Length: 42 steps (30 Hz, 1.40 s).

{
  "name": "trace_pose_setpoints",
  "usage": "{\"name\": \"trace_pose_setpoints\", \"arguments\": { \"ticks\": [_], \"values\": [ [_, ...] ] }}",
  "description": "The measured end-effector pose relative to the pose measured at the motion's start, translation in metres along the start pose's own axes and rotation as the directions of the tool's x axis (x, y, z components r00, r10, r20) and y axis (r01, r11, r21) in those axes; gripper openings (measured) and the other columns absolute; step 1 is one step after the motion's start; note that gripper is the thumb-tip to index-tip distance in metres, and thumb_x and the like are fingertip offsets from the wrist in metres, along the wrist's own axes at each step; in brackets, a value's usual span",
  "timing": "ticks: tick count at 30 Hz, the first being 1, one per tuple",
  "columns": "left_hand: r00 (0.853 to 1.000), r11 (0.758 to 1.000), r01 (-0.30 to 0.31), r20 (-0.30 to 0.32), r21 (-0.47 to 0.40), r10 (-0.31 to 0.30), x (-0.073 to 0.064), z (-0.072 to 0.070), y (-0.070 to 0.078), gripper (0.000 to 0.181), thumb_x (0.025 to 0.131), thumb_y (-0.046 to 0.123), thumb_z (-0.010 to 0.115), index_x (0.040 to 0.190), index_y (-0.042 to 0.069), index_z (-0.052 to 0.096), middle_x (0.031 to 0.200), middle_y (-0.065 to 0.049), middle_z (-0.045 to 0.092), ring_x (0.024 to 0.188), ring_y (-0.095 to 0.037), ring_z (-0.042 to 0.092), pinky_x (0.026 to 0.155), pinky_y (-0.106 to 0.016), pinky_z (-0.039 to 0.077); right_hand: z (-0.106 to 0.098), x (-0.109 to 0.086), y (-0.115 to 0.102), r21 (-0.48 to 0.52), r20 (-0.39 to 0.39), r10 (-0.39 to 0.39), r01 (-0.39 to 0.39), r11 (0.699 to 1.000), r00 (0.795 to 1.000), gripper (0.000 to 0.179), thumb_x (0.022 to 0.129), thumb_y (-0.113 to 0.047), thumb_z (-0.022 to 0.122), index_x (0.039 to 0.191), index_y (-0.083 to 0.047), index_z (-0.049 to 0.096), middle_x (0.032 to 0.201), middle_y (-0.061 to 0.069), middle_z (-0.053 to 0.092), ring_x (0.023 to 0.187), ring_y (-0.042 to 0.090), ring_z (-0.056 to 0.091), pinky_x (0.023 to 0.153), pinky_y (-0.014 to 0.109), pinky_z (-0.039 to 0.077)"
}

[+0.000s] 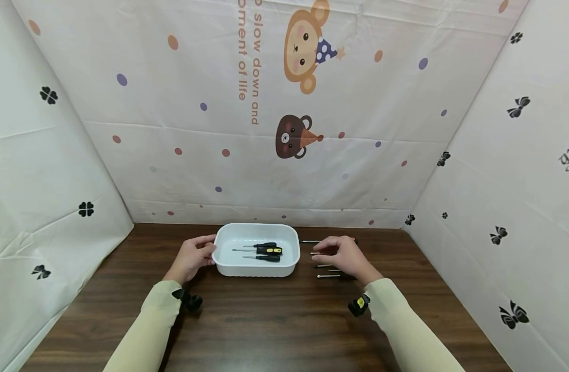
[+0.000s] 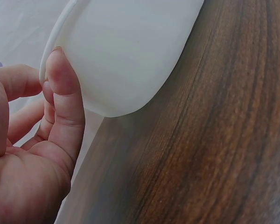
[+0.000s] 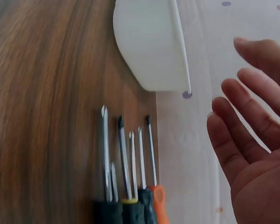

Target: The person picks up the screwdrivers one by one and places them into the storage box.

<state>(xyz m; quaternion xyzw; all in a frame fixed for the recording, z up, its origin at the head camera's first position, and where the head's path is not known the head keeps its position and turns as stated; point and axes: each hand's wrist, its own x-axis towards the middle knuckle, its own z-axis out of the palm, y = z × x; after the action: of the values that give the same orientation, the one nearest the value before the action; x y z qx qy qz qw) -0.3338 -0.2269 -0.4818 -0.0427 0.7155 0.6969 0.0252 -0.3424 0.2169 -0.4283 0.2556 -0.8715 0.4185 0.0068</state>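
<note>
Head view: low at centre, the left hand point(image 1: 191, 258) grips the left end of the white box point(image 1: 256, 270), which holds three screwdrivers point(image 1: 263, 251); the right hand point(image 1: 343, 255), empty, hangs over the loose screwdrivers point(image 1: 328, 276) right of it.

Left wrist view: thumb point(image 2: 65, 88) and fingers pinch the box's rim, upper left.

Right wrist view: loosely bent fingers point(image 3: 243, 101), slightly spread, hold nothing at right; the loose screwdrivers lie lower centre, apart from them.
</note>
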Motion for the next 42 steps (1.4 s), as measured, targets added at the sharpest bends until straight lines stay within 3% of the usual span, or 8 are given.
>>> {"name": "trace_pose_setpoints", "arguments": {
  "ticks": [8, 14, 18, 22, 29, 37, 42],
  "values": [
    [1.0, 1.0, 0.006, -0.001, 0.001, -0.006, 0.0, 0.0, 0.001, 0.049, 0.101, 0.006, 0.061, 0.148, -0.003, 0.05, 0.112, -0.015, 0.066, 0.067, -0.01, 0.063, 0.064, -0.024, 0.061, -0.011, -0.014, 0.015, -0.022, -0.028, -0.073, 0.073, 0.997, 0.997, 0.024, 0.081, -0.03, 0.088, 0.103, -0.021, 0.081, 0.108, 0.002, 0.078, 0.123, 0.02, 0.065, 0.1, 0.024, 0.053],
    [1.0, 1.0, 0.012, -0.007, 0.004, -0.012, 0.006, 0.002, -0.001, 0.048, 0.1, 0.006, 0.062, 0.147, -0.001, 0.052, 0.119, -0.022, 0.063, 0.069, -0.012, 0.064, 0.065, -0.025, 0.062, -0.02, -0.028, 0.024, 0.033, -0.017, -0.055, 0.056, 0.998, 0.998, 0.031, 0.08, -0.025, 0.089, 0.108, -0.014, 0.08, 0.111, 0.007, 0.077, 0.106, 0.021, 0.07, 0.091, 0.032, 0.058],
    [1.0, 1.0, 0.018, -0.008, 0.009, -0.018, 0.008, 0.002, -0.002, 0.048, 0.1, 0.006, 0.062, 0.147, -0.001, 0.053, 0.121, -0.023, 0.062, 0.07, -0.013, 0.064, 0.066, -0.026, 0.062, -0.027, -0.037, 0.03, 0.05, -0.02, -0.028, 0.029, 0.998, 0.999, 0.038, 0.081, -0.027, 0.089, 0.112, -0.009, 0.078, 0.114, 0.003, 0.076, 0.107, 0.016, 0.069, 0.092, 0.034, 0.058],
    [1.0, 1.0, 0.008, 0.013, 0.001, -0.008, 0.006, 0.001, 0.001, 0.049, 0.1, 0.004, 0.061, 0.148, -0.004, 0.05, 0.116, -0.021, 0.063, 0.07, -0.014, 0.064, 0.065, -0.026, 0.062, -0.036, -0.045, 0.035, 0.06, -0.034, 0.019, -0.017, 0.998, 0.999, 0.037, 0.081, -0.032, 0.088, 0.112, -0.016, 0.079, 0.116, -0.001, 0.075, 0.113, 0.009, 0.066, 0.097, 0.033, 0.055],
    [1.0, 1.0, 0.013, 0.012, 0.0, -0.013, 0.006, -0.001, -0.002, 0.049, 0.101, 0.005, 0.061, 0.148, -0.003, 0.049, 0.116, -0.02, 0.064, 0.07, -0.013, 0.064, 0.065, -0.026, 0.062, -0.046, -0.057, 0.049, 0.114, -0.026, 0.042, -0.039, 0.993, 0.999, 0.037, 0.084, -0.028, 0.085, 0.116, -0.01, 0.077, 0.119, 0.004, 0.075, 0.112, 0.006, 0.065, 0.094, 0.036, 0.058],
    [1.0, 1.0, 0.01, -0.001, 0.012, -0.01, 0.005, 0.0, -0.004, 0.048, 0.1, 0.005, 0.061, 0.147, -0.001, 0.052, 0.12, -0.024, 0.061, 0.072, -0.014, 0.064, 0.066, -0.026, 0.062, -0.053, -0.067, 0.073, 0.155, -0.023, 0.023, -0.02, 0.988, 0.999, 0.041, 0.086, -0.02, 0.084, 0.12, 0.0, 0.073, 0.122, 0.018, 0.072, 0.111, 0.029, 0.07, 0.088, 0.024, 0.059],
    [1.0, 1.0, 0.006, 0.001, 0.012, -0.006, 0.004, -0.001, -0.003, 0.048, 0.101, 0.005, 0.061, 0.147, -0.003, 0.051, 0.118, -0.021, 0.062, 0.072, -0.013, 0.064, 0.065, -0.026, 0.062, -0.058, -0.072, 0.087, 0.161, -0.028, 0.007, -0.003, 0.987, 1.0, 0.039, 0.087, -0.016, 0.083, 0.119, 0.004, 0.072, 0.121, 0.025, 0.07, 0.109, 0.029, 0.071, 0.086, 0.021, 0.059]
  ]
}}
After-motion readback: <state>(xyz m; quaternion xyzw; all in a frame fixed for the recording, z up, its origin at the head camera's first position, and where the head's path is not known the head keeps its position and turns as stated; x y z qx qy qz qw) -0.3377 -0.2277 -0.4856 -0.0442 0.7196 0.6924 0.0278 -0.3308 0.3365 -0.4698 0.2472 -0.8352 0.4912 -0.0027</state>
